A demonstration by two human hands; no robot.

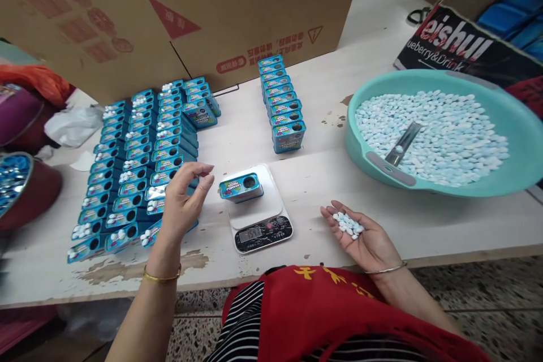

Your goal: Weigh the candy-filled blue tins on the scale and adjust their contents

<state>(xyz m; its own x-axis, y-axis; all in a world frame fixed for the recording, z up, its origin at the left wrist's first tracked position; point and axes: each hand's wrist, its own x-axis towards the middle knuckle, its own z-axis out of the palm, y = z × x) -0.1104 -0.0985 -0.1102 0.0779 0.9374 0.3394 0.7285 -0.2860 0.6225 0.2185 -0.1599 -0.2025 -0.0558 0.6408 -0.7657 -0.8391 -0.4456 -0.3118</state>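
Note:
On a white kitchen scale [252,212] stands a blue candy tin [241,188] with a round dark opening in its top. My left hand [183,198] is raised to the left of that tin, thumb and index finger curved with a gap between them and nothing in them. Palm up, my right hand [360,237] cups a small heap of pale blue and white candies [348,225] over the table, right of the scale. Left of my left hand, several rows of filled blue tins [123,169] stand close together, many with candies lying on top.
A teal basin [360,150] of candies, with a metal scoop [403,144] in it, sits on the right. A single row of tins [288,138] runs behind the scale. Large cardboard box [237,5] at the back; black printed carton [458,45] at upper right; red bucket [42,189] at left.

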